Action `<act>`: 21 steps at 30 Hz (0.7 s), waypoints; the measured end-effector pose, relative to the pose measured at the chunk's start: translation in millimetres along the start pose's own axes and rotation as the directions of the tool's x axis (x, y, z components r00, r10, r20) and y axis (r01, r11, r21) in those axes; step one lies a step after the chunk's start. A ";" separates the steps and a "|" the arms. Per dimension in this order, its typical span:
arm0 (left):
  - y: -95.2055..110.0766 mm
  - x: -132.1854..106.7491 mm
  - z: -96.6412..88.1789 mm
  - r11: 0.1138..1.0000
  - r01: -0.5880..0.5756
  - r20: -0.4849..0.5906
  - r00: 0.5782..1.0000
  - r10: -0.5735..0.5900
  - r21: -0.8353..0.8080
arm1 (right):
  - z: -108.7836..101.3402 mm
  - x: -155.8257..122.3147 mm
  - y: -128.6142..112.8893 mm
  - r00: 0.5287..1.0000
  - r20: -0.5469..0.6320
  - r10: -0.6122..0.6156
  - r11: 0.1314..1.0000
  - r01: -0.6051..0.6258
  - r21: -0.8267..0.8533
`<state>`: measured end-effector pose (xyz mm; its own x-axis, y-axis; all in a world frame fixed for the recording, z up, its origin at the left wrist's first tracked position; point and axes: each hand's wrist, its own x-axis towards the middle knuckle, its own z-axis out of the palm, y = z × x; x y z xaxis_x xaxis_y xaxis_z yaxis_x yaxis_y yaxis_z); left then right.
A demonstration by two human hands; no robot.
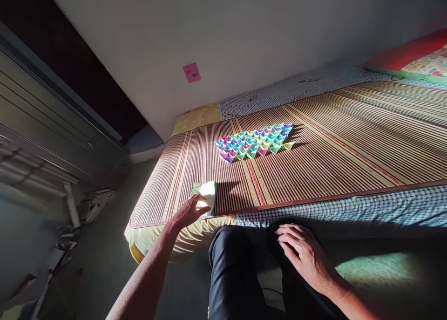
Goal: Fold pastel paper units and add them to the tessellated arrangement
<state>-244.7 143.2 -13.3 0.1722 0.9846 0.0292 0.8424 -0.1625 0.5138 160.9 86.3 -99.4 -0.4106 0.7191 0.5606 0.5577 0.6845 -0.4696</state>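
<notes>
My left hand reaches to the near edge of a bamboo mat and rests its fingers on a small stack of pale green paper; the fingers are curled on the stack's near side. My right hand lies flat on my dark trouser leg, fingers spread, holding nothing. Further out on the mat sit several small folded paper boats in pink, purple, green and blue, packed in close rows.
The mat covers a bed with a checked sheet and yellow mattress edge. A pink sticky note is on the white wall. A red and floral pillow lies far right. Clutter and a pipe stand on the floor at left.
</notes>
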 end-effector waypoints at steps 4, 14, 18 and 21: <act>-3.4 3.7 11.0 0.999 0.050 -0.069 0.996 -0.049 0.010 | 0.6 -0.9 0.5 1.000 0.001 -0.003 1.000 0.003 -0.007; -21.9 23.3 35.9 0.988 0.152 -0.246 0.958 -0.150 -0.012 | -1.9 1.9 -1.3 1.000 0.010 -0.002 1.000 0.002 -0.004; -30.0 25.4 31.9 0.986 0.151 -0.244 0.956 -0.162 -0.065 | -0.8 0.2 -0.3 1.000 0.019 0.007 1.000 -0.007 0.003; -33.9 24.8 33.2 0.985 0.146 -0.255 0.953 -0.166 -0.096 | 0.3 -2.4 1.3 1.000 0.014 0.014 1.000 -0.014 0.008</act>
<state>-252.1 170.9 -58.4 -0.1064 0.9812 0.1609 0.8057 -0.0097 0.5922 162.4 85.5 -101.5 -0.4128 0.7300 0.5447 0.5575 0.6754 -0.4828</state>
